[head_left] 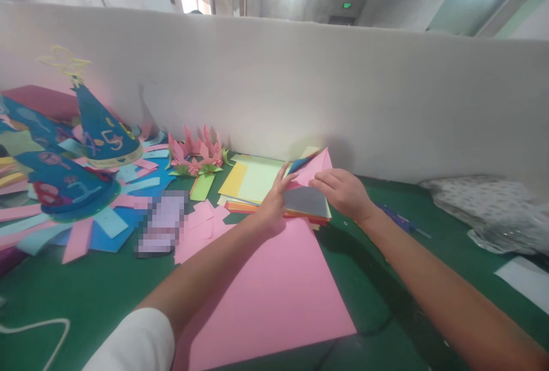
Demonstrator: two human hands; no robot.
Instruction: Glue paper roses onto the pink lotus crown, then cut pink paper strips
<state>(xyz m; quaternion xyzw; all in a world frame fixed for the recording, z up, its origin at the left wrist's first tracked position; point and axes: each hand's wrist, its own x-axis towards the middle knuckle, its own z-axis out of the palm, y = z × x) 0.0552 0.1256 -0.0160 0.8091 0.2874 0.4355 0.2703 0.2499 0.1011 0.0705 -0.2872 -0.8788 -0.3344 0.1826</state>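
A plain white, loose-looking fabric sleeve [132, 342] shows at the near left, short in cut, its curved hem circling the left arm. Beyond the hem, the slim left forearm [214, 262] is bare, as is the left hand [272, 205]. At the right, the right forearm [437, 285] and right hand [345, 191] are bare too.

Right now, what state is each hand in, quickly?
Left hand: fingers partly spread beside the raised pink paper; grip cannot be told.
Right hand: closed, holding the raised pink paper.
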